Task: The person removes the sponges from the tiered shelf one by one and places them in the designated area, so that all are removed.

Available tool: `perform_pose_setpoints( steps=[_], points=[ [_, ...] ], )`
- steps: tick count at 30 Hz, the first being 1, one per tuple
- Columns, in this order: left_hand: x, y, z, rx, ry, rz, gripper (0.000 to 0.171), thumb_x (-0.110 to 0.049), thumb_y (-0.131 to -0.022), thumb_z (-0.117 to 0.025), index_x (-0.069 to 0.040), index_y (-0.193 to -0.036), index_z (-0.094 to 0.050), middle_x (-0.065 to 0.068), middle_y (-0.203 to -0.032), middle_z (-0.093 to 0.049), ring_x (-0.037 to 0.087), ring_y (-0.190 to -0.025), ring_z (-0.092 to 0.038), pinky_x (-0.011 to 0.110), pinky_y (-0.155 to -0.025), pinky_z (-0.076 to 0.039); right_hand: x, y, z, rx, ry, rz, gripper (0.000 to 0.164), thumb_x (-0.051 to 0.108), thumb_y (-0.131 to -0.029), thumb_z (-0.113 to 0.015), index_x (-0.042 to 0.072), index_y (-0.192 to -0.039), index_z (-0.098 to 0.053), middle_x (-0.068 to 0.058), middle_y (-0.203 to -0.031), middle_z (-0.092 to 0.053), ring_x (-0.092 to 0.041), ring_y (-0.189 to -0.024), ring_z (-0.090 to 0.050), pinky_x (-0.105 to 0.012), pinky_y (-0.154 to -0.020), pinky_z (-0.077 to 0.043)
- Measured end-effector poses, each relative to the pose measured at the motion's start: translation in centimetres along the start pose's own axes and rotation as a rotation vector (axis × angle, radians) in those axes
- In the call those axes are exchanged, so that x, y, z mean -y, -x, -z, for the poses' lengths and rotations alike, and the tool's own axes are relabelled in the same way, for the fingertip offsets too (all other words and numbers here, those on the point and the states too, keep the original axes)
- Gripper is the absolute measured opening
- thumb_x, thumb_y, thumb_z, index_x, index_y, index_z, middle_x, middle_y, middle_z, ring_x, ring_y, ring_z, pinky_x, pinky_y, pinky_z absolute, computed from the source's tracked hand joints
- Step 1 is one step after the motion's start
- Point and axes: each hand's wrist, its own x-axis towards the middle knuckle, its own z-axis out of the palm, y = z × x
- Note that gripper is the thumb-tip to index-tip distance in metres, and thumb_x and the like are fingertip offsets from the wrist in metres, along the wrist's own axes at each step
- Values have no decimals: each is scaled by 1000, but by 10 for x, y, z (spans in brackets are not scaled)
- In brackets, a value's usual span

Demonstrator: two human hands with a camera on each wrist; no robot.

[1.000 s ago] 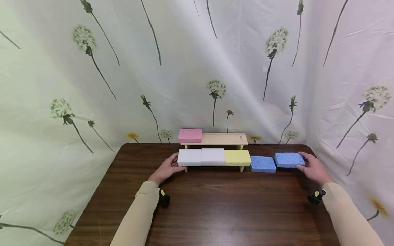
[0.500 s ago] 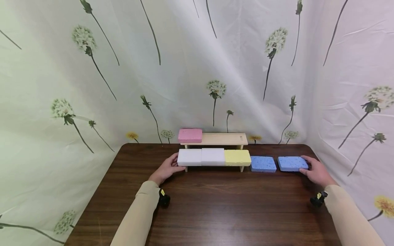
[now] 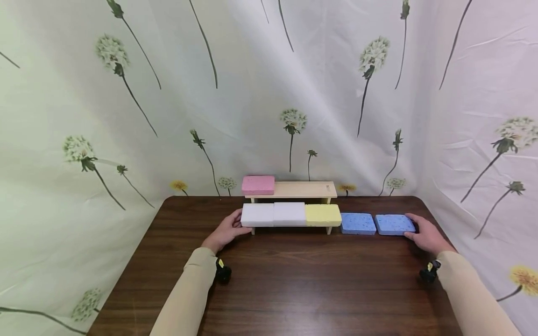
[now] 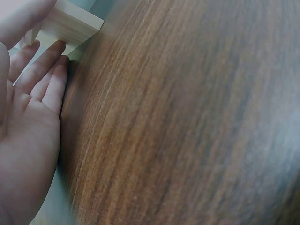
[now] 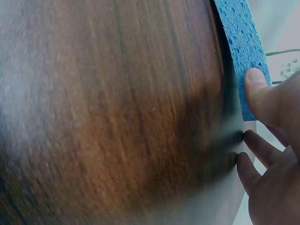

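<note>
My right hand (image 3: 428, 234) pinches a blue sponge (image 3: 392, 224) by its right end; the thumb lies on its near side. That sponge lies flat beside a second blue sponge (image 3: 358, 223), with a thin gap between them. At the front wooden stand (image 3: 329, 230), my left hand (image 3: 227, 231) holds the left end, thumb in front and fingers behind. On that stand sit two white sponges (image 3: 257, 215) and a yellow sponge (image 3: 322, 215) in a row. The left wrist view shows the fingers (image 4: 49, 65) by the stand's wooden leg (image 4: 77, 21).
Behind stands a second wooden stand (image 3: 304, 189) with a pink sponge (image 3: 258, 185) on its left end. Both stands are on a dark brown wooden table (image 3: 294, 284). A white curtain (image 3: 252, 93) with dandelion prints surrounds the table's back and sides.
The right hand has lowered its blue sponge onto the table, then slid it left toward the other blue sponge. The left hand has stayed in place.
</note>
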Motion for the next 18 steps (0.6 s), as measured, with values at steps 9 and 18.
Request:
perform_pose_setpoints(
  steps=[9,18],
  points=[
    [1,1,-1,-6,-4,10,80,-7,-95,-78,-2,-162,-33,24,-155,-49,36,-140,-52,48,-119,-41,5,0,0,51,8,-46,66,1,-91,-74,-22,-144,-41,-50,-143,-40,-66,-132,-39,-75,-109,-34],
    [2,-1,0,0,11,6,81,-6,-96,-77,0,-162,-32,26,-155,-49,37,-141,-51,48,-119,-41,6,-2,-2,55,19,-44,68,1,-90,-73,-23,-143,-40,-50,-142,-40,-65,-132,-40,-74,-109,-35]
  ],
)
